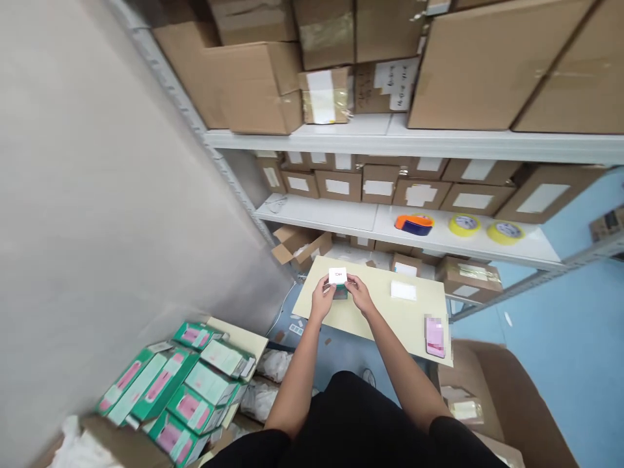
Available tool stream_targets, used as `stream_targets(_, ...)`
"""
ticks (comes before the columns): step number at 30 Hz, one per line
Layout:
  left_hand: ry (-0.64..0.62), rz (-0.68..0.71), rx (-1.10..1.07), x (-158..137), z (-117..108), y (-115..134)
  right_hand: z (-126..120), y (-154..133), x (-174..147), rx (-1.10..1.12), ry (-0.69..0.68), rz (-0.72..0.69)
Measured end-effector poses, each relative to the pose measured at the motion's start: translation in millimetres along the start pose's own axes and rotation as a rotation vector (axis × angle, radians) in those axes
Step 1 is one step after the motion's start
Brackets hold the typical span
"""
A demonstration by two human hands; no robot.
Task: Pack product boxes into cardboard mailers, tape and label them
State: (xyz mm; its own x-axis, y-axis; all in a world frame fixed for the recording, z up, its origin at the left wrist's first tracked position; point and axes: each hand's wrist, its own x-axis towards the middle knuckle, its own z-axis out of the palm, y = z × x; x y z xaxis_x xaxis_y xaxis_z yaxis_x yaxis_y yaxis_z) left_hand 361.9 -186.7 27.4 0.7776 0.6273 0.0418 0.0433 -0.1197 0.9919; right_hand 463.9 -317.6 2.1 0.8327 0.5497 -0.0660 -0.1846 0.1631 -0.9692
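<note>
A small box (pixel 338 275) with a white top bearing dark print and a green side is gripped between both my hands above the pale yellow table. My left hand (pixel 322 299) closes on its left side, and my right hand (pixel 359 294) closes on its right side. Both thumbs rest near the front edge of the box. A darker green part shows just below it; whether that belongs to the same box I cannot tell. To the right on the table (pixel 361 318) lie a white box (pixel 403 290) and a phone (pixel 434 337) with a pink screen.
Ahead stands a white shelf (pixel 331 213) holding cardboard boxes, yellow tape rolls (pixel 464 225) and an orange and blue tape dispenser (pixel 414 225). Several green and pink boxes (pixel 190 409) are stacked at lower left. A large open carton (pixel 517 403) stands at lower right.
</note>
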Motion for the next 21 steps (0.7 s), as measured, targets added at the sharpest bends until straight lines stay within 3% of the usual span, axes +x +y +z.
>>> stream_targets(4,-0.102,0.001,0.007,16.8,46.9,-3.7,-43.5,2.2,5.0,0.03,0.123,-0.018)
stream_targets(8,-0.192,-0.039,0.004,41.3,66.6,-21.1,-61.6,11.3,14.6,0.056,0.197,0.003)
stream_targets(14,-0.282,-0.15,-0.07,81.7,75.8,-75.6,-66.2,42.8,37.7,0.079,0.25,0.057)
stream_targets(21,-0.328,-0.274,-0.003,102.0,76.5,-134.1,-52.9,90.8,49.3,-0.095,0.35,0.292)
